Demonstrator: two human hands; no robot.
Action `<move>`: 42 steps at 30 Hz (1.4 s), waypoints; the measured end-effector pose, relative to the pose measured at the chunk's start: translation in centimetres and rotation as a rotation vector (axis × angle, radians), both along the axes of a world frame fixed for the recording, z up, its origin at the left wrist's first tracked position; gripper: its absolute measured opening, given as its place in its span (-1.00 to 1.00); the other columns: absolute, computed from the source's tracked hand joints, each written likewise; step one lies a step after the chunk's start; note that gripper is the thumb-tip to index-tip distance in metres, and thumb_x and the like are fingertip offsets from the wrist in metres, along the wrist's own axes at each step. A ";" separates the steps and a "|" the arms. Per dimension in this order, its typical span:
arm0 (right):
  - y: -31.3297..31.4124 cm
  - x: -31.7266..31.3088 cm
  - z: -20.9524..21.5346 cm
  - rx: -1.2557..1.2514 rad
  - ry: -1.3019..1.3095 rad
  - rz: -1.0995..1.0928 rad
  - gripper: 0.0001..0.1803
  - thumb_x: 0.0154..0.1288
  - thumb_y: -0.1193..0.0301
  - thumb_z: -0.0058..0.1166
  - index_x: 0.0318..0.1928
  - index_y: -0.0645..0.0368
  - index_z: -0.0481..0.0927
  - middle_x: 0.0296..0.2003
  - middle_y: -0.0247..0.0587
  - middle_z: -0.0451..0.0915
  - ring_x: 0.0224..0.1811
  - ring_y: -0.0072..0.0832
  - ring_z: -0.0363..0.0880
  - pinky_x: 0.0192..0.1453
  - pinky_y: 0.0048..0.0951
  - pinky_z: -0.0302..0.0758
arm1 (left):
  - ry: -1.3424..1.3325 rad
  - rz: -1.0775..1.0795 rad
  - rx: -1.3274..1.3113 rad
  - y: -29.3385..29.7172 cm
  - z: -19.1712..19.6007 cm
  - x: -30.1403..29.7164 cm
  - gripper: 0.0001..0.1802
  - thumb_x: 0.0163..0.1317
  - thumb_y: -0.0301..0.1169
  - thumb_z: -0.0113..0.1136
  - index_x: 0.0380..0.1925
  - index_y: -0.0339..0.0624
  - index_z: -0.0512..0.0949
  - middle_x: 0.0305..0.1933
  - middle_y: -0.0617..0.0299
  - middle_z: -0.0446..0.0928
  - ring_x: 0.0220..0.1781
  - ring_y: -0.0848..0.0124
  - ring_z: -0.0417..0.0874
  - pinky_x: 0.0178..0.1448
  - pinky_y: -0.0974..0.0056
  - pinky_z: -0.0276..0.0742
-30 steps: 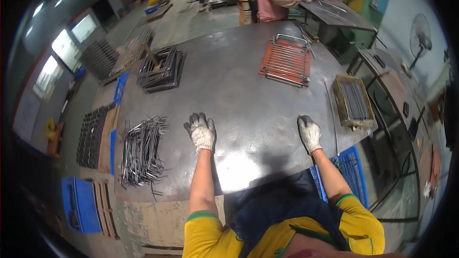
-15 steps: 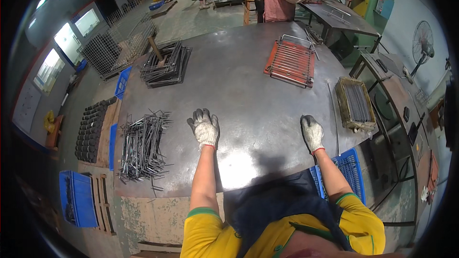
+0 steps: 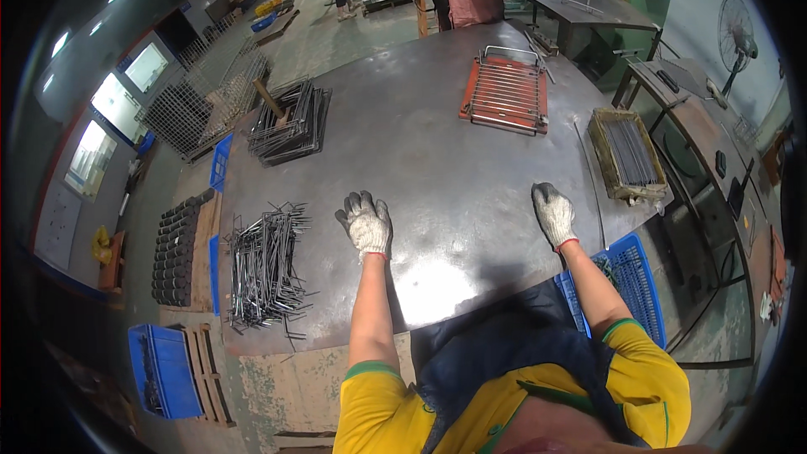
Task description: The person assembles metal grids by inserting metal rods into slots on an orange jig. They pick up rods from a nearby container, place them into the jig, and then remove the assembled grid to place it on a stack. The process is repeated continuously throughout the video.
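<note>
In the head view, a pile of thin metal rods (image 3: 267, 269) lies on the grey metal counter (image 3: 429, 176) to the left of the left hand (image 3: 366, 225), near it but apart, with a bare strip of the surface between. The rods lie crosswise over one another, several ends poking out of the heap. To the right of the right hand (image 3: 555, 214), a long thin rod (image 3: 589, 176) runs lengthwise along the counter, and beyond it a yellowish box (image 3: 632, 192) holds a row of straight dark rods. A blue basket (image 3: 644, 286) sits below the counter's near edge, beside the right forearm. Well ahead of both hands are a stack of dark wire frames (image 3: 290, 130) on the left and a barred metal rack (image 3: 508, 97) on a red board (image 3: 467, 105) on the right.

Both hands wear pale knit gloves with dark fingertips and rest on the counter, well apart. The left one lies palm down with its fingers spread and grips nothing. The right one is loosely extended, its fingers close together, with nothing visible in its grasp. Both forearms, bare below yellow sleeves, reach forward from the lower edge.
</note>
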State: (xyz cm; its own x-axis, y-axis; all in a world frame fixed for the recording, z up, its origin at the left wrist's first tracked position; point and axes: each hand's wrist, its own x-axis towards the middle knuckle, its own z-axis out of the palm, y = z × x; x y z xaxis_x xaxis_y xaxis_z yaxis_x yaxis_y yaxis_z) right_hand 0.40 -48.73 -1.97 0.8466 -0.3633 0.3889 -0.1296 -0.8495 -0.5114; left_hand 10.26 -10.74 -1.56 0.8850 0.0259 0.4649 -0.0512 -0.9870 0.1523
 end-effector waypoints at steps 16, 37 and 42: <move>-0.1 0.0 0.0 0.023 0.015 -0.003 -0.68 0.41 0.12 -0.07 -0.10 0.03 0.63 -0.21 -0.05 0.68 -0.19 -0.01 0.65 -0.11 -0.05 0.56 | -0.031 -0.015 -0.027 -0.1 0.0 0.0 -0.62 0.28 -0.18 0.02 -0.04 -0.20 0.55 0.05 0.08 0.48 0.21 0.21 0.40 0.30 -0.04 0.17; -0.5 0.0 -0.9 0.036 0.027 0.058 -0.71 0.42 0.16 -0.12 -0.15 0.07 0.55 -0.26 -0.05 0.65 -0.23 -0.04 0.63 -0.17 -0.04 0.52 | -0.069 -0.109 -0.053 -0.5 0.6 -0.7 -0.73 0.24 -0.27 0.06 -0.15 -0.20 0.51 -0.07 0.11 0.45 0.13 0.18 0.42 0.18 0.00 0.25; -0.6 0.1 -1.1 0.034 0.040 0.059 -0.70 0.43 0.15 -0.13 -0.13 0.06 0.56 -0.26 -0.05 0.65 -0.23 -0.05 0.63 -0.18 -0.04 0.53 | -0.066 -0.106 -0.077 -0.4 0.6 -0.7 -0.71 0.24 -0.27 0.07 -0.12 -0.21 0.51 -0.06 0.10 0.45 0.13 0.14 0.42 0.19 -0.02 0.25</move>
